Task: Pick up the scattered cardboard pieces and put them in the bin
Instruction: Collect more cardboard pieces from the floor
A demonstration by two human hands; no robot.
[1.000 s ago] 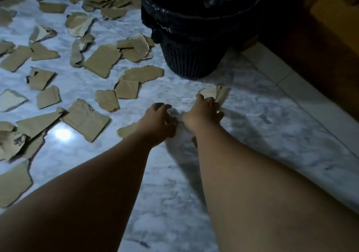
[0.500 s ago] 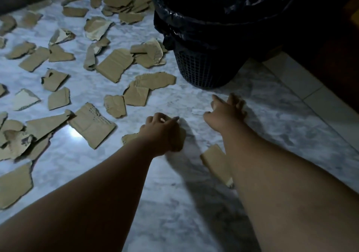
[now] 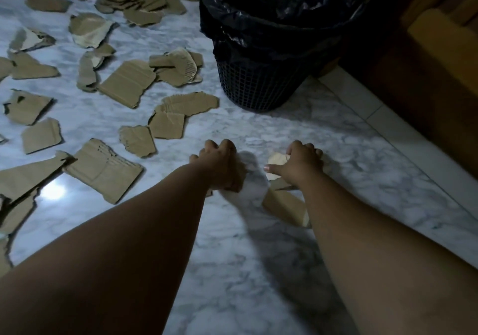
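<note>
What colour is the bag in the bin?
The bag is black and shiny; the head view shows it.

Cardboard pieces (image 3: 126,86) on floor (image 3: 232,270), mostly L of bin (image 3: 258,86), a couple in front of it.

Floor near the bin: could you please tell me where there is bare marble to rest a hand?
Bare marble lies between the bin and the left hand, and from the right hand across to the pale border strip. Left of the bin, cardboard pieces crowd and overlap.
</note>
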